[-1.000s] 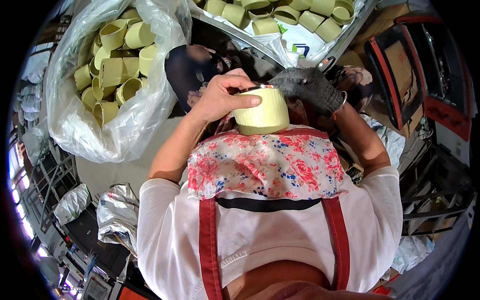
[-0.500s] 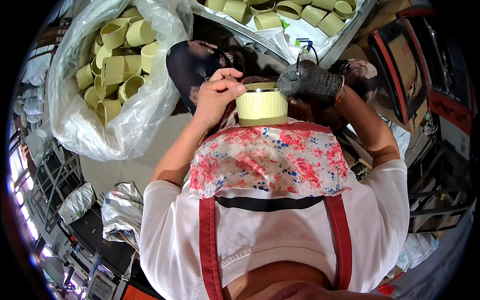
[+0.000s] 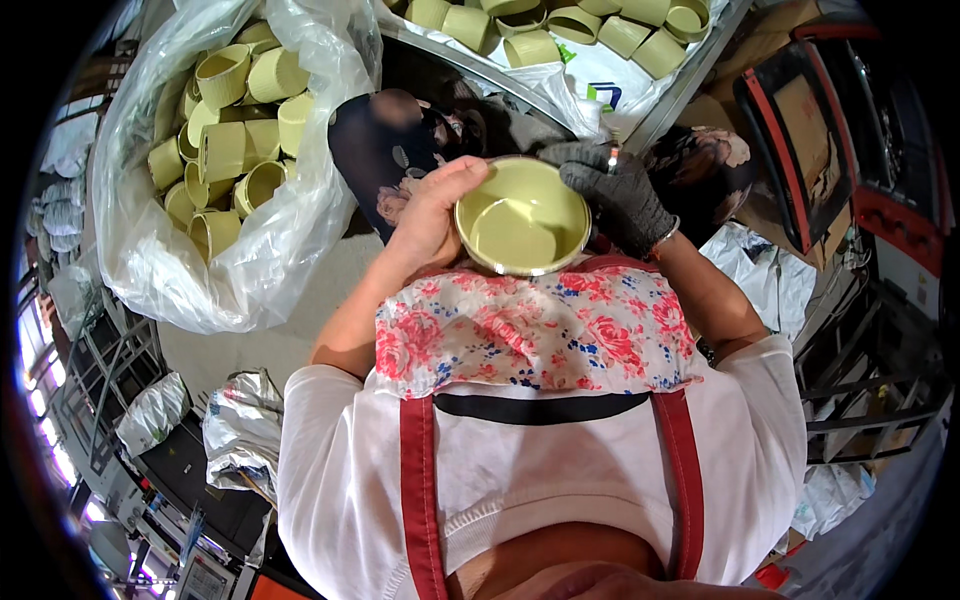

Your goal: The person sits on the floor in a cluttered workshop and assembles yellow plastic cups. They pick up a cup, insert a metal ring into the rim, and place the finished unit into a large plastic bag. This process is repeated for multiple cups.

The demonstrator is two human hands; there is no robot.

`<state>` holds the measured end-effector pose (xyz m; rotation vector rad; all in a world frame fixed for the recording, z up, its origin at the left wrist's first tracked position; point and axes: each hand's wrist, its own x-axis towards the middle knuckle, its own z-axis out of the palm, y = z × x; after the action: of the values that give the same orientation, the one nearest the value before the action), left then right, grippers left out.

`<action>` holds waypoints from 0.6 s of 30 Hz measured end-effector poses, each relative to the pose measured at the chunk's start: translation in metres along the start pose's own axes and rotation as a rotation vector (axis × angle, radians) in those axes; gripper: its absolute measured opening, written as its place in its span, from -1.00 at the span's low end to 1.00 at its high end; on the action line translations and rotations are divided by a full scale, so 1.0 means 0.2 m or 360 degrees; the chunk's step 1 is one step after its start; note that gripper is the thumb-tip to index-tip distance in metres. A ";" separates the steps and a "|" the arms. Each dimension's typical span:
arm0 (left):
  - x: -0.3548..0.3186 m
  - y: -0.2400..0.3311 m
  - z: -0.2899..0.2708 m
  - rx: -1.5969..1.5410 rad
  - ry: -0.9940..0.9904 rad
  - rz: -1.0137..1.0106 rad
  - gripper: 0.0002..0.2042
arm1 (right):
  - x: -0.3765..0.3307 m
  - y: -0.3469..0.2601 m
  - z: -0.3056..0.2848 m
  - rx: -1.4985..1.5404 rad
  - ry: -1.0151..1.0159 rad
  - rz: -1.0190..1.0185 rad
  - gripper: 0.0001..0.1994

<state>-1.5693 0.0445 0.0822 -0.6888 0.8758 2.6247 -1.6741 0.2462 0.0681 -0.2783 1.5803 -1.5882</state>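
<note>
A pale yellow round pot [image 3: 523, 225] is held above my lap, tilted so that its open mouth and smooth inside face me. My bare left hand [image 3: 437, 212] is closed on its left side, with the thumb at the rim. My right hand [image 3: 615, 195], in a dark grey knit glove, is curled beside the pot's right rim, its fingertips against the edge. Between the gloved fingers sticks up the white and orange end of a slim tool [image 3: 613, 158]; the rest of it is hidden. A floral apron [image 3: 530, 325] lies just below the pot.
At the left stands a big clear plastic bag [image 3: 240, 290] full of similar yellow pots [image 3: 222, 150]. More pots [image 3: 532, 48] lie on white plastic in a metal-edged tray [image 3: 690, 92] ahead. A black and red frame [image 3: 800, 145] stands at the right.
The pot has tipped from upright toward me, so its inside now shows. My left hand has gone from pinching the rim to holding the side. My gloved hand has moved slightly right and down.
</note>
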 end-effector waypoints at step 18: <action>0.07 0.04 0.05 0.0275 0.0219 0.0214 -0.70 | -0.05 -0.16 -0.08 -0.1236 -0.0566 -0.1302 -0.82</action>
<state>-1.5874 0.0455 0.0868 -0.7967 1.2124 2.5997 -1.6913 0.2586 0.0991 -1.6990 1.8228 -1.2534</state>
